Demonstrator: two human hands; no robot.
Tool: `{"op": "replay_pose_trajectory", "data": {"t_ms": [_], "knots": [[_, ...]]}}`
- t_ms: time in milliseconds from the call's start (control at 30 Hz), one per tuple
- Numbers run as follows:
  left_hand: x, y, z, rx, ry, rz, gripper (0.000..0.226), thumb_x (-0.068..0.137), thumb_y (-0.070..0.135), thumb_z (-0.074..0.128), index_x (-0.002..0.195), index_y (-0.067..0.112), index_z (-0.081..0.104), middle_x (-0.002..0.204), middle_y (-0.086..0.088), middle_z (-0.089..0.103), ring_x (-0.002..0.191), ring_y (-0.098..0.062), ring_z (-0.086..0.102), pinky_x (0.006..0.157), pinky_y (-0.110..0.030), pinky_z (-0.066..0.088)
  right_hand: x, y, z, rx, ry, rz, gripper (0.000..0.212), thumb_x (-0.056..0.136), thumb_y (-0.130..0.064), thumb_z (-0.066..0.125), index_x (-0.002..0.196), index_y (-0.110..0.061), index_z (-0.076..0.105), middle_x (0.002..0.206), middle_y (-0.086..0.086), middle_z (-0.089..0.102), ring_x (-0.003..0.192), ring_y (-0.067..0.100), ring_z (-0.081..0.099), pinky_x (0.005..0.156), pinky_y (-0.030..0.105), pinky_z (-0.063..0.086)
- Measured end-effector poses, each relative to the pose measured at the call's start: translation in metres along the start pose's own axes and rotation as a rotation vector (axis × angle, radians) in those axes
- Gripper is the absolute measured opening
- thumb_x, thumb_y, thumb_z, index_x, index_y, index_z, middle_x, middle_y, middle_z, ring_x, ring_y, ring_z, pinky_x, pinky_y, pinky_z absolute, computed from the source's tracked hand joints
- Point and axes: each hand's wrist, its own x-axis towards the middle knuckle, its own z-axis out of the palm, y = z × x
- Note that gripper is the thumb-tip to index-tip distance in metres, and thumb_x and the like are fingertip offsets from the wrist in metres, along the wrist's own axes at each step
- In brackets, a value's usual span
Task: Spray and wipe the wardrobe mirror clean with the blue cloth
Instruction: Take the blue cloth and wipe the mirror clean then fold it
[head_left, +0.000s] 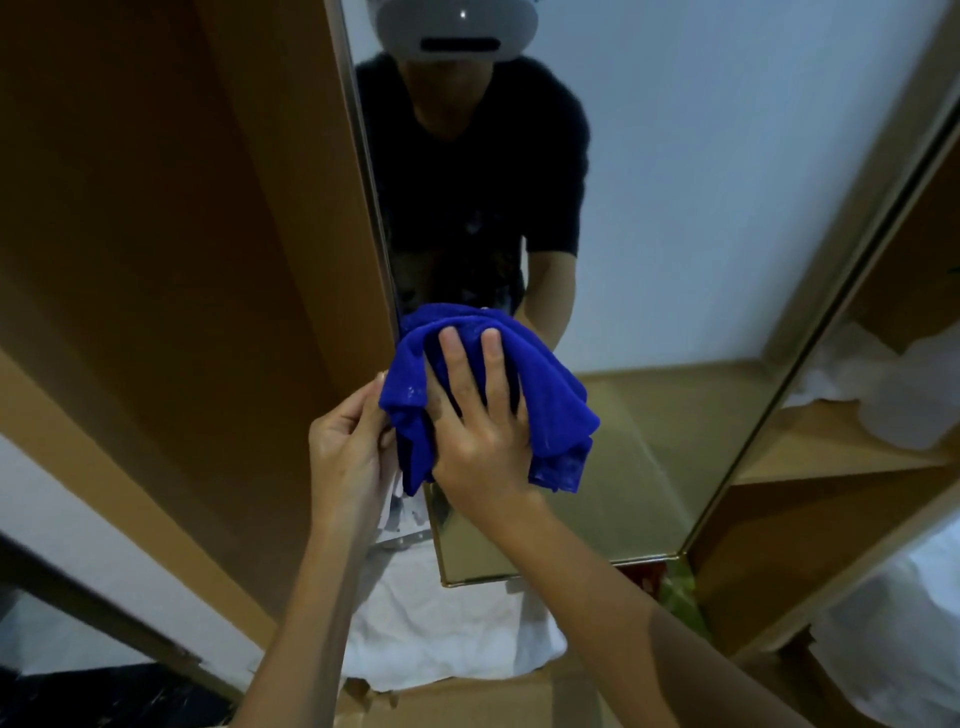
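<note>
The wardrobe mirror (675, 218) is a tall gold-framed panel on an open wardrobe door, showing my reflection in a black shirt. A bunched blue cloth (550, 395) lies against the glass near the mirror's left edge. My right hand (478, 421) presses flat on the cloth with fingers spread. My left hand (348, 441) pinches the cloth's left corner at the mirror's edge. No spray bottle is in sight.
A brown wardrobe panel (171, 249) stands left of the mirror. Wardrobe shelves (841, 441) with white items lie to the right. White fabric (447, 629) and a cardboard box (467, 701) sit below the mirror.
</note>
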Motion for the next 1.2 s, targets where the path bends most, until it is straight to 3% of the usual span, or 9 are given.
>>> {"op": "replay_pose_trajectory", "data": {"t_ms": [167, 333, 400, 467, 567, 667, 833, 933, 1200], "knots": [[-0.004, -0.007, 0.005, 0.050, 0.023, 0.082, 0.043, 0.066, 0.037, 0.071, 0.105, 0.019, 0.071, 0.097, 0.004, 0.077, 0.096, -0.009, 0.071, 0.072, -0.015, 0.055, -0.001, 0.008, -0.003, 0.008, 0.019, -0.053, 0.049, 0.105, -0.034, 0.040, 0.149, -0.020, 0.026, 0.153, 0.004, 0.028, 0.151, 0.027, 0.002, 0.121, 0.046, 0.011], [0.004, -0.012, 0.012, -0.038, 0.077, 0.046, 0.025, 0.078, 0.016, 0.063, 0.102, 0.016, 0.071, 0.084, 0.004, 0.077, 0.080, -0.006, 0.073, 0.067, -0.013, 0.055, -0.010, 0.048, -0.008, -0.007, 0.043, -0.078, 0.042, 0.103, -0.026, 0.045, 0.145, -0.023, 0.039, 0.151, 0.001, 0.034, 0.151, 0.026, 0.009, 0.121, 0.042, 0.013], [0.008, -0.017, 0.007, -0.062, 0.102, 0.046, 0.035, 0.080, 0.017, 0.065, 0.114, 0.007, 0.064, 0.083, 0.003, 0.077, 0.078, -0.006, 0.072, 0.068, -0.014, 0.055, -0.022, 0.079, -0.012, -0.059, 0.067, -0.055, 0.048, 0.099, -0.021, 0.048, 0.146, -0.023, 0.039, 0.154, 0.001, 0.036, 0.151, 0.027, 0.010, 0.120, 0.043, 0.014], [0.011, -0.021, 0.001, -0.024, 0.117, 0.073, 0.053, 0.070, 0.032, 0.077, 0.116, 0.009, 0.065, 0.090, 0.003, 0.077, 0.087, -0.009, 0.072, 0.076, -0.018, 0.057, -0.038, 0.121, -0.019, -0.122, 0.075, -0.024, 0.051, 0.096, -0.027, 0.047, 0.146, -0.023, 0.040, 0.160, 0.003, 0.027, 0.151, 0.030, 0.008, 0.121, 0.045, 0.012], [0.013, -0.024, 0.001, -0.002, 0.138, 0.082, 0.060, 0.060, 0.039, 0.078, 0.111, 0.011, 0.067, 0.088, 0.005, 0.077, 0.086, -0.008, 0.071, 0.077, -0.020, 0.057, -0.061, 0.184, -0.034, -0.220, 0.097, 0.056, 0.056, 0.102, -0.040, 0.038, 0.152, -0.019, 0.028, 0.165, 0.001, 0.006, 0.151, 0.033, 0.002, 0.122, 0.049, 0.006], [0.012, -0.022, 0.002, -0.023, 0.151, 0.074, 0.056, 0.059, 0.038, 0.076, 0.107, 0.011, 0.068, 0.085, 0.004, 0.077, 0.083, -0.008, 0.072, 0.075, -0.019, 0.057, -0.070, 0.213, -0.043, -0.244, 0.134, 0.081, 0.060, 0.106, -0.039, 0.037, 0.157, -0.020, 0.011, 0.165, -0.001, 0.002, 0.152, 0.029, -0.001, 0.122, 0.050, 0.006], [0.009, -0.016, 0.007, -0.066, 0.128, 0.054, 0.085, 0.058, 0.034, 0.078, 0.127, -0.009, 0.053, 0.079, 0.003, 0.076, 0.076, -0.007, 0.072, 0.069, -0.018, 0.057, -0.053, 0.174, -0.034, -0.204, 0.248, 0.316, 0.061, 0.107, -0.045, 0.032, 0.157, -0.025, 0.004, 0.165, -0.007, -0.003, 0.151, 0.028, 0.003, 0.120, 0.052, 0.013], [0.007, -0.018, 0.006, -0.141, 0.070, 0.026, 0.072, 0.073, 0.015, 0.064, 0.135, -0.015, 0.043, 0.074, 0.001, 0.075, 0.070, -0.007, 0.071, 0.063, -0.015, 0.055, -0.041, 0.138, -0.024, -0.176, 0.275, 0.463, 0.060, 0.107, -0.044, 0.030, 0.157, -0.024, 0.001, 0.164, 0.000, 0.003, 0.141, 0.045, 0.025, 0.115, 0.059, 0.025], [0.009, -0.012, 0.004, -0.184, 0.079, -0.085, 0.060, 0.072, 0.014, 0.066, 0.127, -0.007, 0.055, 0.080, -0.005, 0.076, 0.075, -0.012, 0.072, 0.067, -0.018, 0.057, -0.032, 0.031, 0.010, -0.040, 0.105, 0.168, 0.067, 0.095, -0.039, 0.055, 0.153, -0.022, 0.026, 0.165, 0.004, 0.002, 0.150, 0.036, 0.006, 0.119, 0.052, 0.014]]}}
